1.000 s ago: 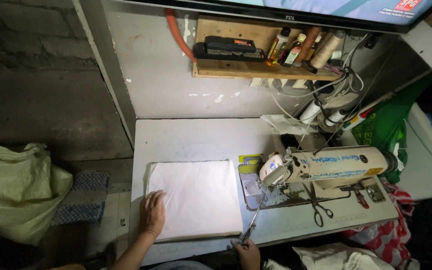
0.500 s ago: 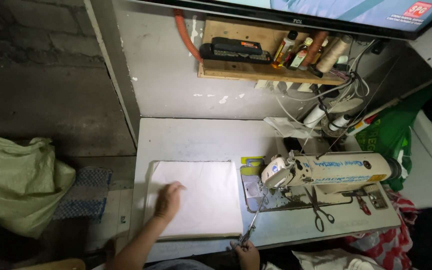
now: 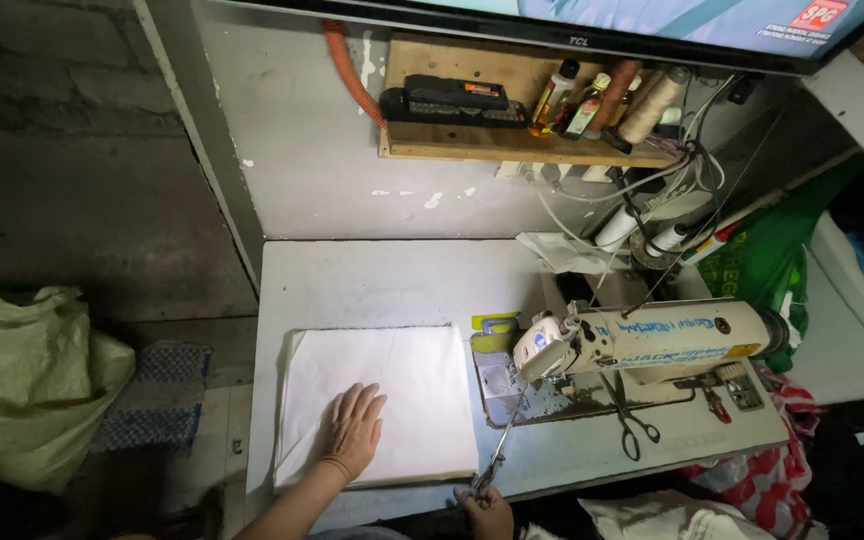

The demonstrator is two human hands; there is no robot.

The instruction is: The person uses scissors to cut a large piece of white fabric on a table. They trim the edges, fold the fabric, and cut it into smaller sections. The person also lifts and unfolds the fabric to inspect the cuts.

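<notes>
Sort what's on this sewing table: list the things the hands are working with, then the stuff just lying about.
In use:
left hand, flat on the white fabric
right hand, holding a thin metal tool
sewing machine, beside the fabric

Lying about:
scissors
bottles on the wooden shelf
thread cones
green sack

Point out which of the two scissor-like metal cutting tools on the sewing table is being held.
The slim silver snips at the front edge, gripped by the right hand. The black-handled scissors lie untouched below the cream sewing machine.
</notes>
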